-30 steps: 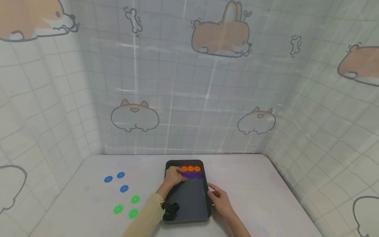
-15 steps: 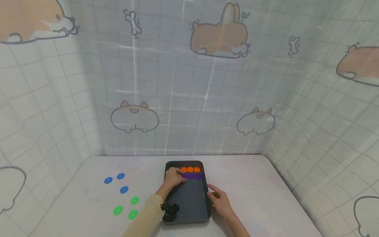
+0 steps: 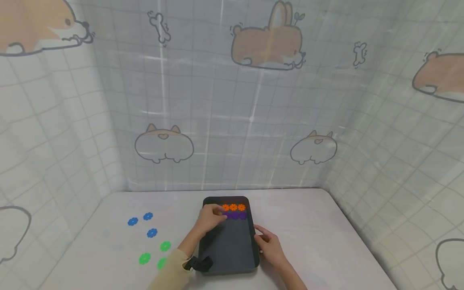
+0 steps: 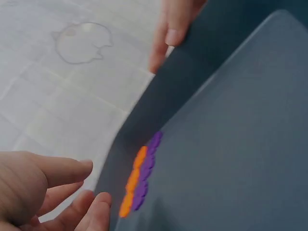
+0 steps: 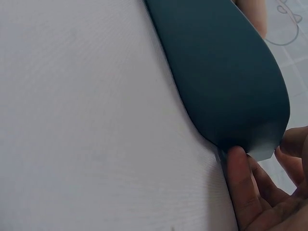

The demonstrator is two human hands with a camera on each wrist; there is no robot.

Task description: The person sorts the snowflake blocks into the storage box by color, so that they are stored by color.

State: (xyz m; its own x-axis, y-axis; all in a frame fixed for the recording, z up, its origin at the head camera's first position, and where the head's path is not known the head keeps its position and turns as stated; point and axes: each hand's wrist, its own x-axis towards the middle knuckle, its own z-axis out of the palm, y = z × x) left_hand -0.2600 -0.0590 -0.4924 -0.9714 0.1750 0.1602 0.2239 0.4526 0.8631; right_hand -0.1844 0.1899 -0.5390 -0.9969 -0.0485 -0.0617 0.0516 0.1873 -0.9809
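My left hand [image 3: 210, 218] hovers over the far left part of the dark tray [image 3: 232, 249]. Its thumb and fingers are apart with nothing between them, as the left wrist view shows. Beside the fingertips lie a row of orange flower-shaped discs [image 3: 233, 207] and, nearer me, a touching row of purple flower-shaped discs [image 3: 235, 216]. Part of the purple row is hidden by the hand in the head view. My right hand [image 3: 271, 249] holds the tray's right side, thumb at the rim and fingers against the outer wall [image 5: 231, 86].
Left of the tray, blue discs [image 3: 152, 233] and green discs [image 3: 144, 258] lie loose on the white tabletop [image 3: 308, 233]. My left sleeve [image 3: 170, 272] partly covers one green disc. Cloth walls [image 3: 235, 169] with cartoon dogs enclose the back and sides.
My left hand has lifted off the purple row and drawn slightly left and toward me; its fingers have let go of the disc there. My right hand stays at the tray's side.
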